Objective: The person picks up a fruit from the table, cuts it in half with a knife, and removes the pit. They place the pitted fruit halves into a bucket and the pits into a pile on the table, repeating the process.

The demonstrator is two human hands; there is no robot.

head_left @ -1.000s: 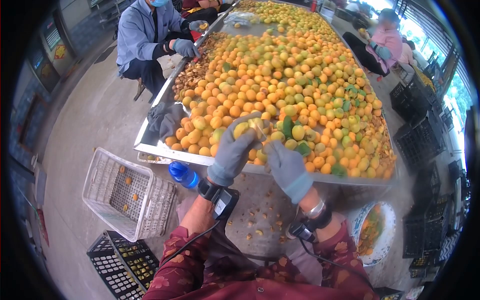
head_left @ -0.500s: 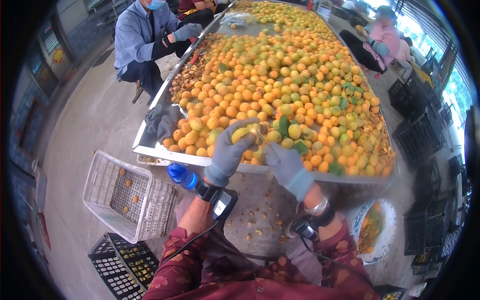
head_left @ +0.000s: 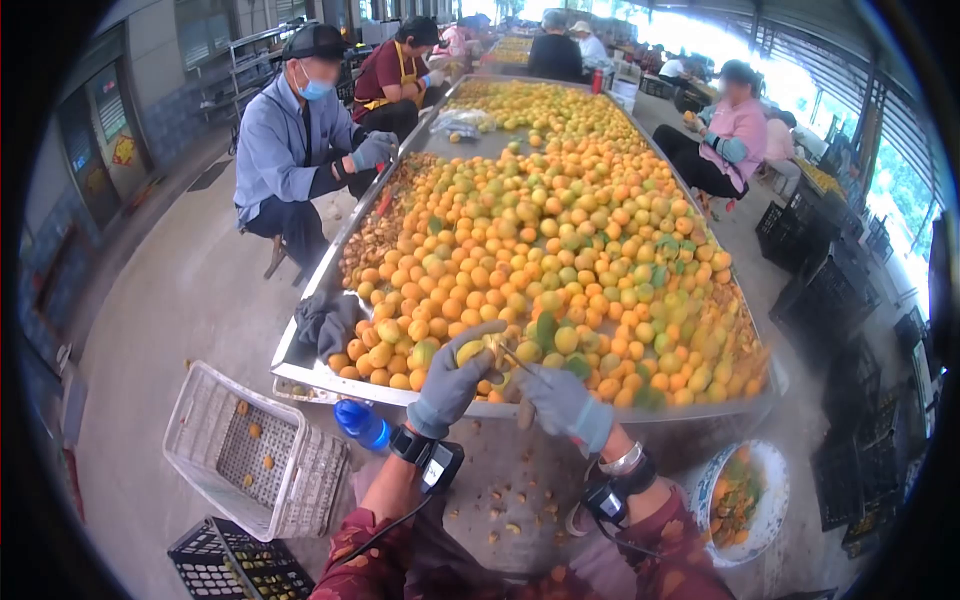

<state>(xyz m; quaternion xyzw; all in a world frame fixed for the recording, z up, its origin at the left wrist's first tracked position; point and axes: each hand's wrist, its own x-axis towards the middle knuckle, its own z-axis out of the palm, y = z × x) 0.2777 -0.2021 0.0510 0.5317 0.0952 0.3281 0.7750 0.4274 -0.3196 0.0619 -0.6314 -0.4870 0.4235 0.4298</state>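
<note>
My left hand [head_left: 450,388], in a grey glove, is closed around a yellow apricot [head_left: 470,352] at the near edge of a metal table [head_left: 330,374]. Gripped in my gloved right hand [head_left: 566,402] is a thin, dark pointed tool [head_left: 517,357]; its exact kind is too small to make out. The tool's tip meets the fruit's right side, where a pale spot shows. Loose apricots [head_left: 520,250] are heaped across the table just beyond both hands, with a few green leaves [head_left: 546,330] among them.
Left of my legs are a blue-capped bottle [head_left: 362,425], a white crate [head_left: 205,460] and a black crate [head_left: 215,565]. A basin [head_left: 778,500] of scraps stands at right. A grey cloth [head_left: 328,322] lies on the table corner. Co-workers [head_left: 285,150] sit along both sides.
The view has tilted up, so the table and hands sit lower and more people show. Both hands keep the apricot and the tool together.
</note>
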